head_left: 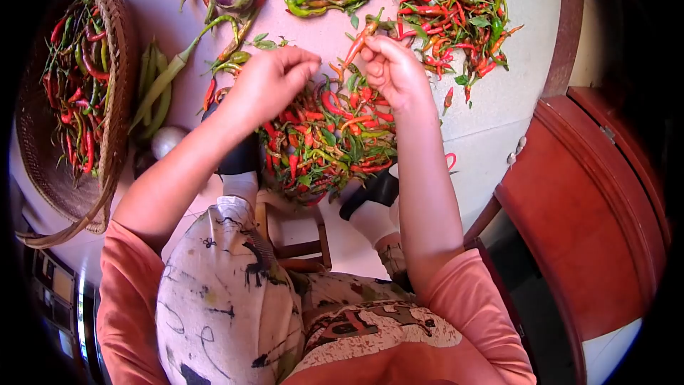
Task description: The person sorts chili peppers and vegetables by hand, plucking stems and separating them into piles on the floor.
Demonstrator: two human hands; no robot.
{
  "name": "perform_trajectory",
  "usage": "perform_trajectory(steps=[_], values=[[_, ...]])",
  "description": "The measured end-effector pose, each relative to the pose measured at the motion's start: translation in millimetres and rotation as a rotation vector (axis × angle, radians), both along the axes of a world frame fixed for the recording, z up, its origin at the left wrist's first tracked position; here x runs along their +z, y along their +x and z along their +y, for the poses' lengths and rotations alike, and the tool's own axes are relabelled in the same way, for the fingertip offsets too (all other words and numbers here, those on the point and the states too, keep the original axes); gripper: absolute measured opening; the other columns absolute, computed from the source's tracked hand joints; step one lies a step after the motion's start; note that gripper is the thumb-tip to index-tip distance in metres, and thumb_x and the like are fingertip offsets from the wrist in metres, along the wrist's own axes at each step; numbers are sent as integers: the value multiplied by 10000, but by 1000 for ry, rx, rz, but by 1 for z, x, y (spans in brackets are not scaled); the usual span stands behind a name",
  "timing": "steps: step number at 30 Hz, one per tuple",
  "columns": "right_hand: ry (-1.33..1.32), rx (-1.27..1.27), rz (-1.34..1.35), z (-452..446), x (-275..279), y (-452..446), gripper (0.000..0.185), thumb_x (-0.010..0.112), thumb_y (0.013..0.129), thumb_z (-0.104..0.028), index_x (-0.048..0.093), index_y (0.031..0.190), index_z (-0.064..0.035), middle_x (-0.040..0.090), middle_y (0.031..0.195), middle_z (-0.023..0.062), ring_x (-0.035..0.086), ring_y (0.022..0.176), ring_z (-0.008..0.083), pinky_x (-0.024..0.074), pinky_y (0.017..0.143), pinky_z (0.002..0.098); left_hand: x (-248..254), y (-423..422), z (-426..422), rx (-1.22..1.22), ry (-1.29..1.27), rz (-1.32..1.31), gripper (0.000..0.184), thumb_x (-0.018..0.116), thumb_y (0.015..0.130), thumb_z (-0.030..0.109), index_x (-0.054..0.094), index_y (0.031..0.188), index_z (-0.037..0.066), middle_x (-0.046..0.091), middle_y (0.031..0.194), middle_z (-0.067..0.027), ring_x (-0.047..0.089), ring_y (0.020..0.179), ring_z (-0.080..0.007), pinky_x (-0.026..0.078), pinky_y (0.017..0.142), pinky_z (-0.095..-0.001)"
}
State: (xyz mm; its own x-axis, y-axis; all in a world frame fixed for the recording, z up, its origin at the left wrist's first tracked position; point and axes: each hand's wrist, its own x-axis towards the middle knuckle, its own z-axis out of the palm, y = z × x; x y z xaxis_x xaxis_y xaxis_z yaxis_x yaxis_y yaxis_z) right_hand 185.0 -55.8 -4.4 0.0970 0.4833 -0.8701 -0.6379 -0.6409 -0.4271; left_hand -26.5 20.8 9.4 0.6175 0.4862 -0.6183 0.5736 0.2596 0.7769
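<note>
A: What is in the woven basket?
B: It contains a loose pile of red, green and darker peppers. Its inner wall is visible around them.

A: And what is beside it?
B: Long green vegetables lie on the floor, next to the rim, and a pale round vegetable is near their lower ends.

A: How are the hands?
B: The right hand has a narrow grip, holding an orange-red pepper above the upper edge of the central heap. The left hand is bent near this heap; I cannot tell if its grip holds something.

A: Is the heap in a container?
B: This I cannot tell; the peppers cover what is below.
</note>
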Motion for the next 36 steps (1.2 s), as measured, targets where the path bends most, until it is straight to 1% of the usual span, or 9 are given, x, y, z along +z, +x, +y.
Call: perform_trajectory(steps=[5, 10, 13, 16, 18, 22, 32, 34, 36], values=[[168, -64, 148, -13, 7, -21, 85, 607, 871, -157, 582, 868, -76, 559, 693, -9, 448, 510, 35, 310, 441, 169, -8, 16, 14, 250, -585, -132, 327, 586, 901, 200, 582, 1181, 30, 669, 908, -12, 592, 778, -56, 458, 699, -195], [196, 49, 56, -9, 9, -31, 104, 629, 864, -164, 596, 891, -69, 580, 725, -14, 447, 526, 29, 331, 468, 172, -9, 20, 15, 186, -508, -210, 313, 603, 892, 199, 602, 1161, 40, 667, 883, 7, 566, 757, -28, 441, 669, -180], [51, 31, -346, -4, 7, -23, 138, 623, 871, -181, 629, 919, -51, 611, 749, 0, 472, 552, 33, 369, 489, 180, -14, 18, 13, 203, -557, -218, 285, 616, 883, 197, 624, 1121, 40, 670, 884, 1, 550, 734, -22, 441, 672, -185], [123, 125, -925, -11, -17, 10, 173, 643, 841, -95, 633, 1005, -41, 609, 819, 13, 520, 619, 49, 427, 559, 182, -19, 12, 3, -75, -45, -136, 222, 633, 826, 139, 660, 1032, 59, 657, 799, -37, 584, 676, -112, 487, 634, -252], [147, 336, -1118, -9, -24, 24, 195, 656, 823, -116, 637, 1009, -60, 611, 856, 26, 552, 655, 83, 454, 593, 217, -22, 8, -3, -458, 710, -139, 230, 638, 771, 151, 672, 989, 85, 631, 799, -60, 605, 754, -214, 498, 718, -318], [46, 920, -1485, -3, -18, 19, 245, 683, 770, -201, 648, 1004, -136, 604, 960, 62, 622, 783, 200, 499, 698, 328, -13, 6, -16, -483, 756, -144, 288, 679, 732, 154, 642, 1008, 82, 596, 942, -103, 559, 942, -290, 479, 802, -383], [167, 917, -1480, 0, -12, 21, 250, 711, 744, -204, 624, 937, -72, 596, 867, 100, 610, 745, 214, 492, 674, 327, -13, 6, 3, -347, 406, -145, 279, 629, 829, 159, 595, 1076, 33, 611, 967, -113, 596, 914, -271, 489, 795, -344], [103, 810, -1300, 4, -5, 17, 239, 717, 765, -154, 609, 930, -19, 598, 830, 63, 582, 726, 124, 477, 653, 251, -19, 8, -1, -113, 83, -202, 312, 630, 838, 214, 586, 1086, 28, 616, 932, -93, 596, 905, -225, 498, 780, -326], [215, 456, -623, 0, 8, 2, 197, 696, 778, -125, 611, 937, -45, 617, 798, 45, 584, 682, 122, 481, 627, 264, -17, 12, -3, 115, -241, -259, 353, 631, 847, 268, 577, 1097, 24, 622, 897, -72, 596, 896, -178, 507, 765, -307]])
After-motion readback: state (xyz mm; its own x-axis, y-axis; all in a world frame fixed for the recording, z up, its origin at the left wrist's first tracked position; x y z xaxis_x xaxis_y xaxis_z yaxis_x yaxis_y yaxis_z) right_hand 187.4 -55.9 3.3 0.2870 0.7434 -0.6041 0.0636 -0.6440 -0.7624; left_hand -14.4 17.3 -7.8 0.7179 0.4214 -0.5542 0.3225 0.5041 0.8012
